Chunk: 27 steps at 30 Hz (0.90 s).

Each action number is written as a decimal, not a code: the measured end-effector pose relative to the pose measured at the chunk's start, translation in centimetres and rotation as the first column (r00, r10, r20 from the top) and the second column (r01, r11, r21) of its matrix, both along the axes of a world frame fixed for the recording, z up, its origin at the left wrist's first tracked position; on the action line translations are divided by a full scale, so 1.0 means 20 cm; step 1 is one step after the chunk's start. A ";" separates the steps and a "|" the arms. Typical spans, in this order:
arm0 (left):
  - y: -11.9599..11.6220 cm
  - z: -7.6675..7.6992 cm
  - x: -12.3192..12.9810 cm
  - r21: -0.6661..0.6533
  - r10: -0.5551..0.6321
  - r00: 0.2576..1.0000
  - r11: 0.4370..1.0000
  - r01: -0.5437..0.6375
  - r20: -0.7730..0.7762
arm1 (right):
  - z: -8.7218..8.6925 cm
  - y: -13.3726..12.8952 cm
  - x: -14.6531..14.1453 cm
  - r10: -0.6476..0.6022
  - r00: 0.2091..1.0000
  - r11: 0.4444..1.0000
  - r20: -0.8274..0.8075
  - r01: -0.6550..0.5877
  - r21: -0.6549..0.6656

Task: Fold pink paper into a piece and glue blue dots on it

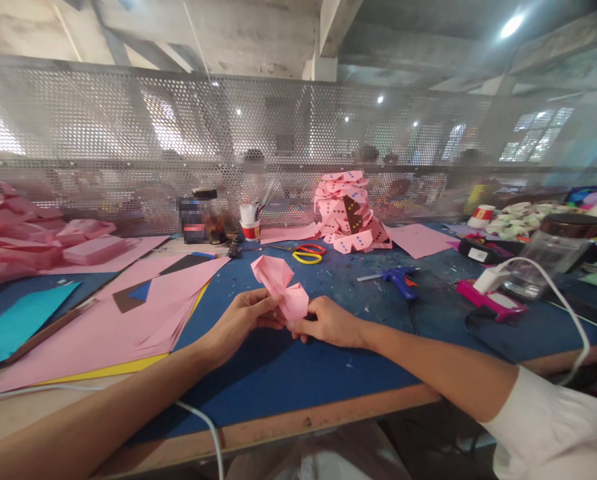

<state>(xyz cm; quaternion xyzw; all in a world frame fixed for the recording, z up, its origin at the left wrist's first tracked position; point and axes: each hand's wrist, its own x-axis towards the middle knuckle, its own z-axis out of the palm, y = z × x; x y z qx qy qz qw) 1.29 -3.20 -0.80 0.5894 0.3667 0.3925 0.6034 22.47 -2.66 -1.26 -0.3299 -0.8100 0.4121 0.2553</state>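
Folded pink paper is held just above the blue surface, pinched between the fingers of the left grip and the right grip, near the scissors.

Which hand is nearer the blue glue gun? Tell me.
Right: the right hand is left of the glue gun, on its near side; the left hand is farther left.

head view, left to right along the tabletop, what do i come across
teal sheet → stack of pink sheets → left hand → folded pink paper → right hand → blue glue gun → magenta device with a white plug → glass jar with a dark lid
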 end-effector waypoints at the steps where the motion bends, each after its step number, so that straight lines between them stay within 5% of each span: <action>1: 0.00 0.00 0.00 -0.002 0.000 1.000 1.000 0.000 -0.001 | 0.00 0.00 0.00 -0.004 1.000 1.000 0.001 0.004 -0.004; 27: 0.00 -0.01 0.00 -0.008 -0.007 1.000 1.000 0.007 -0.016 | 0.00 -0.01 0.00 -0.015 1.000 0.999 0.012 0.015 -0.037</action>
